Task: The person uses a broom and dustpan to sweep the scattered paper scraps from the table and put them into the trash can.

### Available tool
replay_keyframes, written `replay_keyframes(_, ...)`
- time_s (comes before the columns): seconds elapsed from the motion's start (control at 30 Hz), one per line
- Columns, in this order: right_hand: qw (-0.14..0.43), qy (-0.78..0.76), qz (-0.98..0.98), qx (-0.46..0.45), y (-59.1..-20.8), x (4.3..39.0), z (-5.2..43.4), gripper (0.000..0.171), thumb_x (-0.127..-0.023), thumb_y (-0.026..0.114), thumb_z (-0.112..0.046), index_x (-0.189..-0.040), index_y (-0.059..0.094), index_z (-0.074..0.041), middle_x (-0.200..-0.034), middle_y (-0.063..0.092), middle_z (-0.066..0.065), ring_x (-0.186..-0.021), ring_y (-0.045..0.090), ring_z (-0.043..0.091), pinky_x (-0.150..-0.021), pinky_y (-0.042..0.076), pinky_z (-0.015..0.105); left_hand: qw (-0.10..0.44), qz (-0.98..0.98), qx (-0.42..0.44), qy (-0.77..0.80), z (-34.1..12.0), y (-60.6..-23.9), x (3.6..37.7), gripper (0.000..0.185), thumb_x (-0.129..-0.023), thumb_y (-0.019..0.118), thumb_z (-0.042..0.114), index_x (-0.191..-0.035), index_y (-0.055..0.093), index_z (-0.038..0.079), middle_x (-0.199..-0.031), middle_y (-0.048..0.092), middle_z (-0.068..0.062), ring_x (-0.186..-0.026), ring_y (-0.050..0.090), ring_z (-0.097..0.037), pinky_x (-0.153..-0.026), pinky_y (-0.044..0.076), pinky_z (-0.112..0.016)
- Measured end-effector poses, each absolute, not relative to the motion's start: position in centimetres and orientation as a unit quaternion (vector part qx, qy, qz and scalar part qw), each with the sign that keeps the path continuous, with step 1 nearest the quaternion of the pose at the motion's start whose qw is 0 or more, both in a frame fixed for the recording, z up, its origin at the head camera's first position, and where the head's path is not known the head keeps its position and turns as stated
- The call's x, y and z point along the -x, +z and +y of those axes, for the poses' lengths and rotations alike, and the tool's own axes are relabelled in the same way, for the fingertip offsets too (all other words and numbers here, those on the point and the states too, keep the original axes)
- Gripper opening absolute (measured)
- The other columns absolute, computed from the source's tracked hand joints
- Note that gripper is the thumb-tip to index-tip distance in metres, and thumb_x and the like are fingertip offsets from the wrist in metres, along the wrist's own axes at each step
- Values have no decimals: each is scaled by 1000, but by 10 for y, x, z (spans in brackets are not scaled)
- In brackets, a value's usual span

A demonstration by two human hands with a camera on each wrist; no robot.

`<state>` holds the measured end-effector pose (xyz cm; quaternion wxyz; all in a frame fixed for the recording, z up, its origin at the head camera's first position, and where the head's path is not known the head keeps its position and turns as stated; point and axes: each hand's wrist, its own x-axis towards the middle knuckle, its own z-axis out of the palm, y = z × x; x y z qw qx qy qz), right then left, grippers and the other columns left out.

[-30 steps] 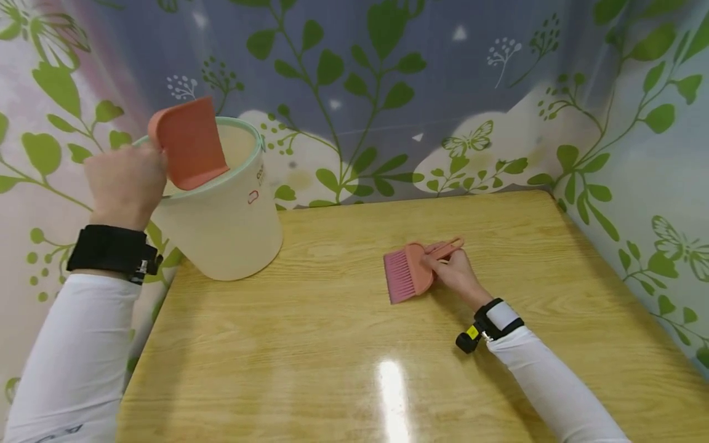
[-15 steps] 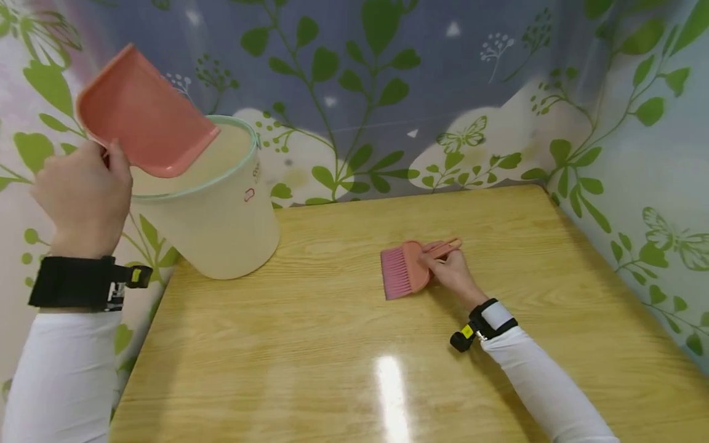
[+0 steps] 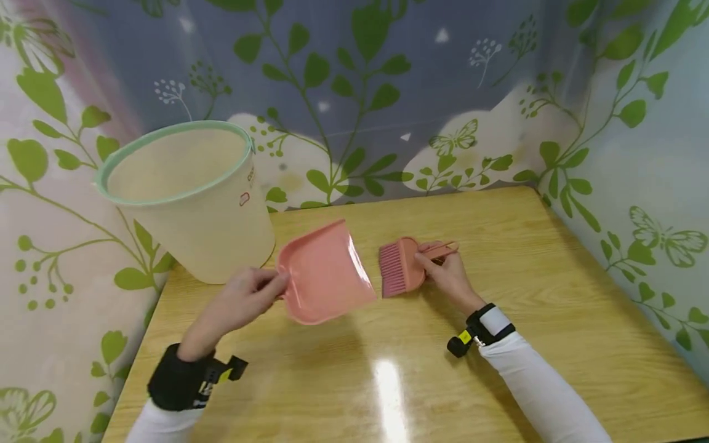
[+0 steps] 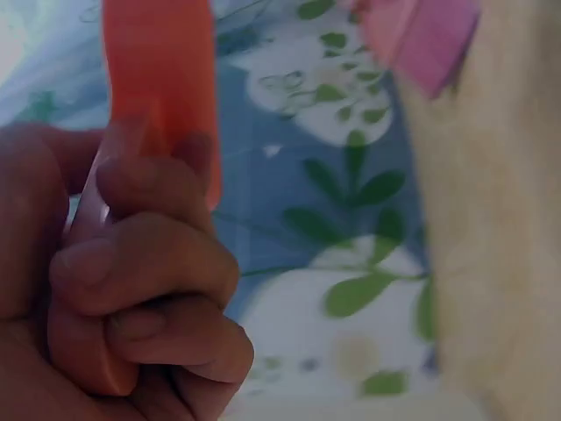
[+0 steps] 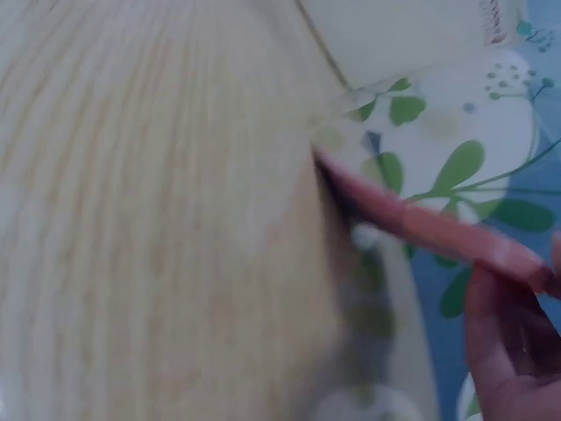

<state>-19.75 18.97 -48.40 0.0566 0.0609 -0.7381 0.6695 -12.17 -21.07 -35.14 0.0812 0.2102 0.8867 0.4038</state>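
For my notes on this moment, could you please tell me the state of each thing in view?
dustpan: held by the left hand, tilted, looks empty
brush: lying on the table, right hand holding its handle
bin: upright, open-topped

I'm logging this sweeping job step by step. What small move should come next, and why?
Probably lower the pink plastic dustpan flat onto the wooden table. The left hand holds it by the handle, tilted, beside the small pink brush that the right hand holds on the table.
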Motion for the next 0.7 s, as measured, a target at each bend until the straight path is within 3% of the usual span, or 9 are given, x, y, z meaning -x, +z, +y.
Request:
replay_keyframes(0.13,121,679,-718,-94,-466,191,192,32,-110,54,-14,-127,60,12,-114,65,31,-85,71,7,-67,61,28,147,872,-230,406,-182,-404,151,37,-111,50,24,-83,69,9,-62,45,4,-52,40,-12,-55,35,-27)
replay_keyframes(0.23,190,641,-726,-160,-455,185,188,26,-109,53,-4,-125,65,11,-116,67,34,-87,73,9,-67,59,22,165,872,-239,394,-165,-435,175,33,-108,50,20,-85,70,6,-61,45,4,-54,41,-12,-57,35,-28)
replay_keyframes(0.3,239,558,-759,-235,-450,180,185,23,-102,59,7,-123,68,9,-118,69,31,-95,74,16,-76,59,22,171,874,-239,386,-156,-450,191,30,-106,52,20,-86,71,7,-62,44,5,-55,41,-11,-58,35,-27)
replay_keyframes(0.37,292,424,-796,-317,-451,174,181,34,-91,64,18,-122,71,4,-120,71,25,-98,72,22,-82,58,26,171,876,-246,377,-150,-463,205,28,-104,54,22,-90,74,9,-65,46,6,-58,42,-10,-59,35,-28)
replay_keyframes(0.43,323,272,-816,-394,-455,168,178,48,-80,74,18,-124,72,-1,-126,70,19,-106,70,29,-86,59,34,169,877,-257,368,-145,-473,217,25,-102,56,22,-92,76,12,-69,51,7,-61,44,-9,-60,36,-27)
replay_keyframes(0.53,308,107,-822,-467,-460,158,170,63,-72,85,8,-129,69,-12,-134,68,11,-114,65,29,-84,59,43,162,880,-275,351,-140,-481,229,24,-101,57,23,-91,77,12,-73,55,7,-63,45,-8,-61,36,-27)
replay_keyframes(0.6,282,44,-822,-492,-464,155,161,61,-75,90,-4,-130,68,-17,-135,67,6,-120,63,28,-86,58,44,163,883,-276,342,-138,-483,231,26,-101,56,24,-89,77,13,-71,54,8,-62,43,-8,-61,35,-26)
replay_keyframes(0.7,254,3,-824,-506,-468,153,151,51,-82,86,-12,-129,69,-21,-134,68,3,-120,62,25,-91,57,44,164,885,-273,338,-134,-486,233,29,-102,54,26,-85,75,14,-67,48,8,-58,38,-8,-59,31,-26)
